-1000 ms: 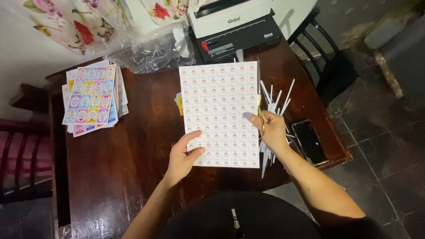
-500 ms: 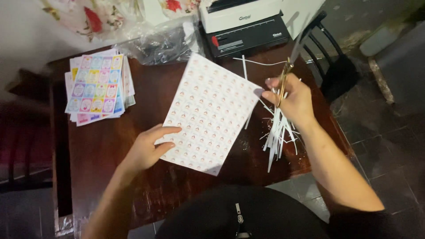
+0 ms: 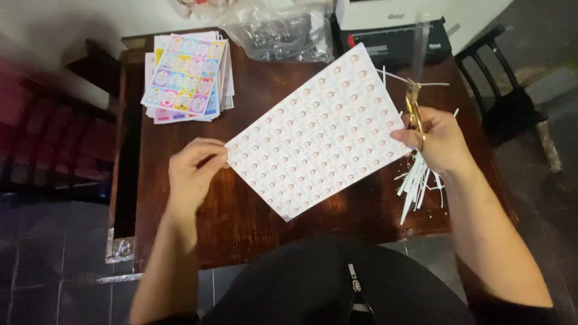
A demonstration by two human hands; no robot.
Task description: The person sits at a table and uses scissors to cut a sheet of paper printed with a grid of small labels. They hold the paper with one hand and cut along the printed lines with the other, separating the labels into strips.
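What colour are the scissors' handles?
Gold, seen in the head view: the scissors sit in the right hand.

Sticker sheet [image 3: 316, 132] turned diagonal; scissors [image 3: 414, 108] raised.

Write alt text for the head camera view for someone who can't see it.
A person's left hand holds a white sticker sheet over a dark wooden table while the right hand grips gold scissors at its edge. Paper strips lie underneath; colourful sheets are stacked far left.

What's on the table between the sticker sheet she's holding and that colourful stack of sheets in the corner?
In the head view, only bare dark wood table lies between the white sticker sheet and the colourful stack.
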